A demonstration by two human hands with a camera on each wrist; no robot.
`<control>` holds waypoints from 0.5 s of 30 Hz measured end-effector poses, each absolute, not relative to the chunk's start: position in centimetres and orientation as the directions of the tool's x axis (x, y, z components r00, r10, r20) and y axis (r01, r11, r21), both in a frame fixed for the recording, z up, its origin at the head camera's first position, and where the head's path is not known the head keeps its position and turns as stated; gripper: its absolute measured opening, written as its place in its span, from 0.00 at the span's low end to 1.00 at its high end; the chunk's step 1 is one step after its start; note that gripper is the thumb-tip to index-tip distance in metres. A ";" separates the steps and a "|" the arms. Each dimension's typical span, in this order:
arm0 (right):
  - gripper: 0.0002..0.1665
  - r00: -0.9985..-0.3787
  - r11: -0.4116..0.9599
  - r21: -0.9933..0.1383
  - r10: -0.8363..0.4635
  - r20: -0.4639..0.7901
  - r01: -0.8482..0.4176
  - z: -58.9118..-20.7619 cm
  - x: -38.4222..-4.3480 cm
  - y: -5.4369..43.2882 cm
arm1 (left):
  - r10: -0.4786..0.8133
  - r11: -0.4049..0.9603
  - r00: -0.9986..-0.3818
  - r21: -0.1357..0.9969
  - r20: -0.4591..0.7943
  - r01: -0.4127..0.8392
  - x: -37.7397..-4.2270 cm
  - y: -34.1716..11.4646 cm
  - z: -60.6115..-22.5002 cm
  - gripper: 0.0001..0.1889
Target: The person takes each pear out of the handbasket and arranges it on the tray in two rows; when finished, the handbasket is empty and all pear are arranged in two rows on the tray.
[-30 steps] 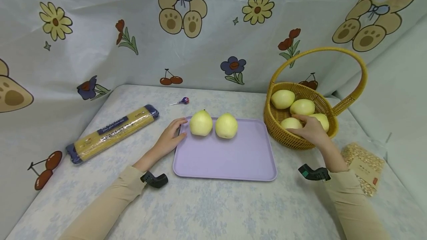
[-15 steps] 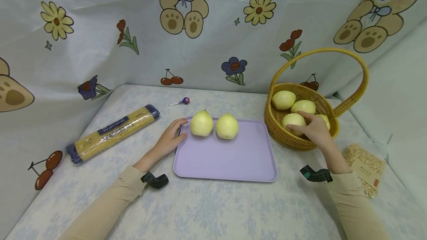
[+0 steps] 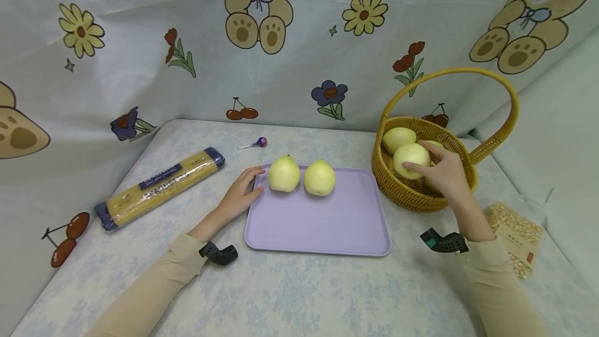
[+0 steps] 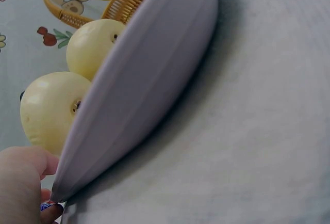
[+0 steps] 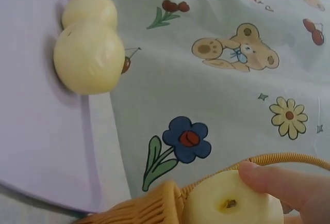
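While gripping a pale yellow pear in the right hand, thumb and fingers curled against it, holds it over the mouth of a tall-handled wicker basket. Hard to tell from above whether touching the fruit beneath. Inside the basket, more pears, one partly hidden behind the fingers. With the left hand, rests loosely extended fingers on the far left corner of a lilac tray, holding no fruit there. On the tray, two pears side by side near the far edge: one with stem up, just beside those fingers, and a second to its right. Farther out, beyond the tray, a lollipop; to the left, lying slantwise, a yellow-and-blue spaghetti packet; by the right forearm, a clear bag of pale kernels.
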State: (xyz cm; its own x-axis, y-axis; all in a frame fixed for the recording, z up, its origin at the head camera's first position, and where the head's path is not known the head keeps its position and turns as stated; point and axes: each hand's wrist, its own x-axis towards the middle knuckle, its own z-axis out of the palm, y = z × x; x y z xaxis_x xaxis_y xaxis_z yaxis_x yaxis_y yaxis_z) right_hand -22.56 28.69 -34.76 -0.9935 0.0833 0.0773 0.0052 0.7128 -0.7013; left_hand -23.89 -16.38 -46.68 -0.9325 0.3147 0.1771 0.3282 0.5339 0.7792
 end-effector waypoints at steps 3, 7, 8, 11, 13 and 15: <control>0.49 -0.994 0.696 -0.717 0.065 0.091 -0.021 -34.0 -22.7 27.8 | 0.313 0.539 -0.935 0.779 0.168 0.321 -23.9 -16.2 -46.7 0.25; 0.47 -0.988 0.652 -0.753 0.038 0.147 -0.087 -33.2 -22.5 26.1 | 0.317 0.540 -0.934 0.779 0.163 0.319 -23.9 -16.0 -46.7 0.25; 0.46 -0.986 0.641 -0.761 0.032 0.161 -0.103 -33.1 -22.4 25.7 | 0.322 0.539 -0.932 0.777 0.167 0.325 -23.9 -16.0 -46.7 0.25; 0.44 -0.981 0.613 -0.778 0.017 0.191 -0.141 -33.0 -22.3 24.2 | 0.322 0.538 -0.932 0.777 0.167 0.326 -23.9 -15.9 -46.7 0.25; 0.44 -0.982 0.604 -0.782 -0.001 0.189 -0.151 -33.1 -22.2 23.4 | 0.325 0.538 -0.930 0.776 0.169 0.329 -23.9 -15.9 -46.7 0.25; 0.44 -0.985 0.595 -0.790 -0.022 0.172 -0.151 -33.3 -22.2 22.7 | 0.324 0.537 -0.931 0.778 0.165 0.325 -23.9 -16.0 -46.6 0.25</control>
